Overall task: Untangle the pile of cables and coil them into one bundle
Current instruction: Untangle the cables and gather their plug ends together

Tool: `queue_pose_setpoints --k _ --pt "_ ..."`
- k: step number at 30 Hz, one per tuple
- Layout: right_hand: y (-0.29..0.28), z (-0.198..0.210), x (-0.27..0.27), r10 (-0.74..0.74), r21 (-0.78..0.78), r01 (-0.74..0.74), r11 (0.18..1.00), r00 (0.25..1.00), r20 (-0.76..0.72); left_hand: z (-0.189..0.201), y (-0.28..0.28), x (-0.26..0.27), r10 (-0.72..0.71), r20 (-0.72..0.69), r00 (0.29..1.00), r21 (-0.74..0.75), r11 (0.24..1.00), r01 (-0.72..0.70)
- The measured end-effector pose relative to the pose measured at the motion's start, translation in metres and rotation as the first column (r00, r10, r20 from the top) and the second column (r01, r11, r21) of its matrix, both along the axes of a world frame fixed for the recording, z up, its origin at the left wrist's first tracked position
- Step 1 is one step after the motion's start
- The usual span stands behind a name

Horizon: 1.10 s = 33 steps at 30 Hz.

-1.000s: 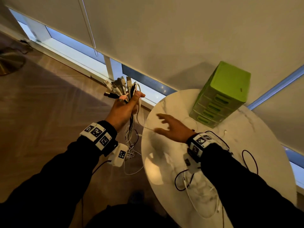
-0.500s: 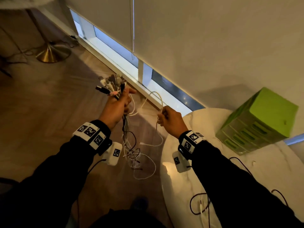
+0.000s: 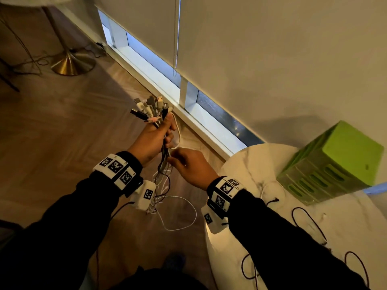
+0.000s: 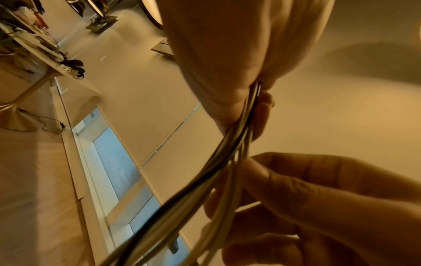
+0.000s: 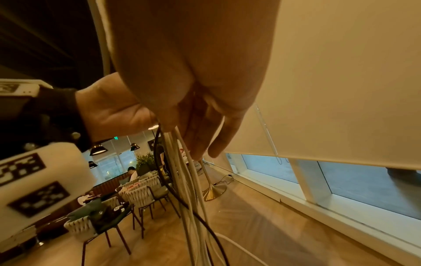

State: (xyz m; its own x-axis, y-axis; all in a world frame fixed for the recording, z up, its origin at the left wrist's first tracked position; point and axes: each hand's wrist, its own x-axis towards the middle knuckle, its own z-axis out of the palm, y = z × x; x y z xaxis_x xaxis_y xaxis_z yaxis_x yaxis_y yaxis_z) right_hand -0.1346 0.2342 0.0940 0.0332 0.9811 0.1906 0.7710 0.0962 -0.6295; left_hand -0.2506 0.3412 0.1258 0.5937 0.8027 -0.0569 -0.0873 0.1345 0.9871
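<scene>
Step in hand: gathering, still untangling. Left hand is gripping the cable bundle below its plugs, held over the floor off the worktop's left edge. Right hand is pinching the hanging strands. Next: likely combing downward, then coiling.

A: Cables: white, grey, black; one plug orange-faced.
B: Worktop white marble, grey veins. Box lime green. Floor brown herringbone wood. Wristbands: black-and-white square markers.
</scene>
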Motion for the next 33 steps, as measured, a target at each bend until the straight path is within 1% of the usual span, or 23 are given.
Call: queue_pose_setpoints --k 4,6,10,12,14,15,16,17,18,19,20,21,22,23,24,25,26,27,28,29,31,32,33 --pt "-0.006 -0.005 0.006 -0.057 0.075 0.059 0.995 0.998 -0.033 0.002 0.004 0.002 0.046 -0.144 0.989 0.151 0.988 -0.024" --pt "-0.011 -0.006 0.008 -0.077 0.119 0.081 0.99 0.996 -0.039 -0.002 0.01 0.0 0.089 -0.192 0.977 0.195 0.979 -0.051" --pt "-0.019 -0.005 0.017 -0.154 0.173 0.171 0.97 0.982 -0.111 -0.011 0.015 -0.002 0.155 -0.255 0.954 0.221 0.97 -0.098" --pt "-0.021 -0.007 0.02 -0.207 0.138 0.229 0.964 0.966 -0.157 -0.016 0.015 -0.004 0.159 -0.258 0.953 0.198 0.974 -0.109" --pt "-0.025 -0.013 0.024 -0.289 0.076 0.312 0.947 0.931 -0.223 -0.019 0.017 -0.006 0.166 -0.231 0.959 0.13 0.982 -0.139" --pt "-0.028 -0.018 0.028 -0.336 0.023 0.351 0.936 0.912 -0.235 -0.018 0.019 -0.007 0.176 -0.204 0.963 0.097 0.982 -0.159" --pt "-0.03 -0.024 0.035 -0.382 -0.068 0.377 0.924 0.9 -0.212 -0.016 0.021 -0.008 0.181 -0.171 0.968 0.07 0.983 -0.171" --pt "-0.034 -0.028 0.042 -0.413 -0.22 0.38 0.898 0.902 -0.127 -0.011 0.022 -0.01 0.176 -0.129 0.976 0.044 0.984 -0.172" --pt "-0.037 -0.032 0.048 -0.397 -0.42 0.364 0.831 0.918 0.011 -0.005 0.021 -0.011 0.162 -0.078 0.984 0.017 0.987 -0.161" --pt "-0.041 -0.034 0.051 -0.332 -0.617 0.355 0.702 0.93 0.157 0.0 0.02 -0.012 0.138 -0.028 0.99 -0.009 0.99 -0.138" --pt "-0.042 -0.034 0.051 -0.257 -0.744 0.355 0.566 0.934 0.25 0.004 0.018 -0.013 0.104 0.01 0.995 -0.035 0.994 -0.104" --pt "-0.041 -0.031 0.047 -0.211 -0.78 0.346 0.521 0.938 0.275 0.009 0.014 -0.012 0.065 0.022 0.998 -0.049 0.997 -0.063" --pt "-0.037 -0.025 0.042 -0.193 -0.752 0.304 0.585 0.953 0.235 0.012 0.009 -0.011 0.024 0.015 1.0 -0.053 0.998 -0.023" --pt "-0.033 -0.012 0.032 -0.173 -0.667 0.234 0.708 0.972 0.157 0.014 0.004 -0.01 -0.018 -0.004 1.0 -0.039 0.999 0.017" --pt "-0.027 0.0 0.021 -0.146 -0.549 0.143 0.823 0.989 0.038 0.016 -0.003 -0.007 -0.06 -0.041 0.997 -0.004 0.998 0.06" --pt "-0.023 0.015 0.009 -0.113 -0.436 0.056 0.898 0.988 -0.108 0.018 -0.009 -0.006 -0.103 -0.106 0.989 0.055 0.992 0.109" --pt "-0.017 0.028 -0.002 -0.082 -0.354 -0.014 0.935 0.963 -0.255 0.021 -0.015 -0.005 -0.151 -0.188 0.971 0.124 0.977 0.175" --pt "-0.014 0.039 -0.011 -0.065 -0.316 -0.061 0.947 0.924 -0.376 0.023 -0.019 -0.005 -0.201 -0.287 0.937 0.2 0.944 0.263" --pt "-0.011 0.045 -0.018 -0.057 -0.294 -0.092 0.951 0.885 -0.461 0.027 -0.022 -0.006 -0.233 -0.389 0.891 0.27 0.896 0.353" --pt "-0.008 0.046 -0.023 -0.067 -0.279 -0.092 0.956 0.856 -0.513 0.031 -0.024 -0.008 -0.254 -0.472 0.844 0.314 0.846 0.43" --pt "-0.009 0.043 -0.03 -0.129 -0.259 -0.021 0.966 0.826 -0.549 0.038 -0.023 -0.011 -0.314 -0.55 0.774 0.293 0.795 0.531" --pt "-0.011 0.038 -0.03 -0.159 -0.262 0.013 0.965 0.823 -0.546 0.042 -0.021 -0.011 -0.346 -0.55 0.76 0.259 0.794 0.549" --pt "-0.014 0.036 -0.033 -0.159 -0.252 0.023 0.967 0.832 -0.532 0.042 -0.017 -0.011 -0.377 -0.507 0.775 0.203 0.822 0.533"
